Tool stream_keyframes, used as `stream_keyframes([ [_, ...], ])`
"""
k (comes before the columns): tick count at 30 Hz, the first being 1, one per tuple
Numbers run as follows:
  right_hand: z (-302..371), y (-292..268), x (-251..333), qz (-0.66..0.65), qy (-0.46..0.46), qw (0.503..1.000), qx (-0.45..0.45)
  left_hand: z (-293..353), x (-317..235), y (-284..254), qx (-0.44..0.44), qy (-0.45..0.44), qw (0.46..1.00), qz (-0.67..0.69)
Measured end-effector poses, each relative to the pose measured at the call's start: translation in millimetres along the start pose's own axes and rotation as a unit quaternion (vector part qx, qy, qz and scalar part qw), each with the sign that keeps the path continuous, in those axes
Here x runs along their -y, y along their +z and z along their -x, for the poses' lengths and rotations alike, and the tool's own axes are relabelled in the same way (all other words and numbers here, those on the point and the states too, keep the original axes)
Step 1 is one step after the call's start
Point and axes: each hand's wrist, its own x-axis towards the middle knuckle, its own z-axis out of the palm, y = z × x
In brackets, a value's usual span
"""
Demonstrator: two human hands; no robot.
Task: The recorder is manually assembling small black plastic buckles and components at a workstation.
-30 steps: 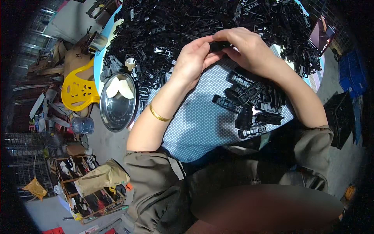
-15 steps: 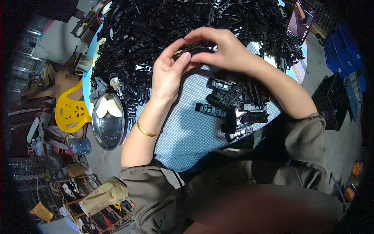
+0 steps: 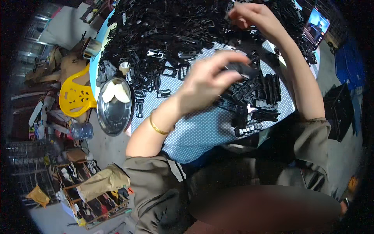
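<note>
Thumb and fingers of the left hand [image 3: 204,81], slightly parted, pinch a black part [image 3: 250,71] over the stack [image 3: 269,93] by the counter's [image 3: 187,142] near-right edge. The right hand [image 3: 261,20] curls at the heap [image 3: 171,23] toward the far edge; whether it grips anything, I cannot tell.

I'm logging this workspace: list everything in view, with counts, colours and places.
table: one, pale blue rim, centre
black parts: uncountable, black, heaped on table
cloth: one, blue-white, on table
smaller pile: one, black, on cloth
oval tray: one, silver, left of cloth
wedges: two, cream, on tray
roll: one, tan, beyond tray
screen: one, bluish, far right
chair: one, yellow, left
crates: count unclear, blue, right
box: one, black, right
rack: one, brown, lower left
bag: one, tan, on rack
background clutter: indistinct, mixed colours, left
bracelet: one, gold, left forearm
left hand: one, bare, over smaller pile
right hand: one, bare, over black parts
</note>
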Motion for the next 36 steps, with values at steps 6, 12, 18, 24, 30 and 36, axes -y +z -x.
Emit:
stream_keyframes([
  [6, 17, 46, 2, 0.379, -0.174, 0.905, 0.082, 12, 15, 25, 0.097, 0.194, 0.973, -0.079],
  [12, 19, 49, -3, 0.403, -0.143, 0.896, 0.122, -2, 15, -9, -0.075, 0.014, 0.991, -0.110],
  [18, 13, 46, -5, 0.335, -0.122, 0.926, 0.120, -17, 62, -67, -0.159, 0.029, 0.860, -0.485],
  [24, 13, 46, -5, 0.311, -0.163, 0.933, 0.083, -24, 64, -64, -0.016, -0.012, 0.822, -0.569],
  [30, 13, 51, -8, 0.260, -0.160, 0.952, 0.026, -13, 50, -57, -0.027, -0.001, 0.784, -0.621],
  [36, 16, 61, -3, 0.223, -0.195, 0.955, -0.030, -14, 35, -53, -0.174, -0.136, 0.925, -0.309],
])
